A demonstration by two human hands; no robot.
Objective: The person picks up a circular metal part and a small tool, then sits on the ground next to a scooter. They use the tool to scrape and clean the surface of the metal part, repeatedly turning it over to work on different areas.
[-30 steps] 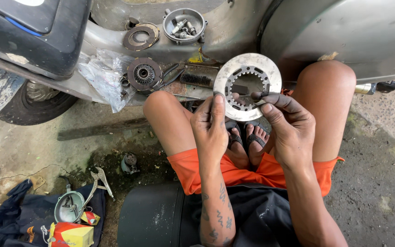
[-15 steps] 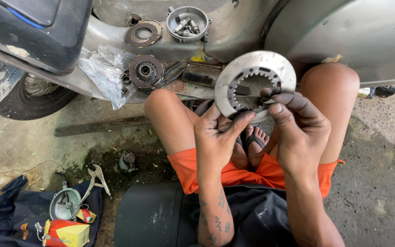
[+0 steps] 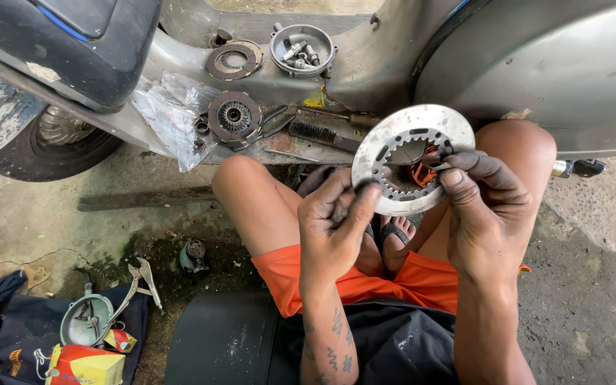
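Above knees, toothed metal ring plate (image 3: 413, 158) was held upright between both hands. Left hand (image 3: 333, 221) pinched lower-left rim with thumb and fingertips. Right hand (image 3: 485, 207) gripped right rim, fingers reaching into toothed centre hole. Scooter footboard (image 3: 322, 78) lay just beyond, carrying clutch parts.

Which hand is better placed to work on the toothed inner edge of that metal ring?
Probably the right hand: its fingertips already reach the toothed ring at the inner edge, while the left hand only pinches the outer rim.
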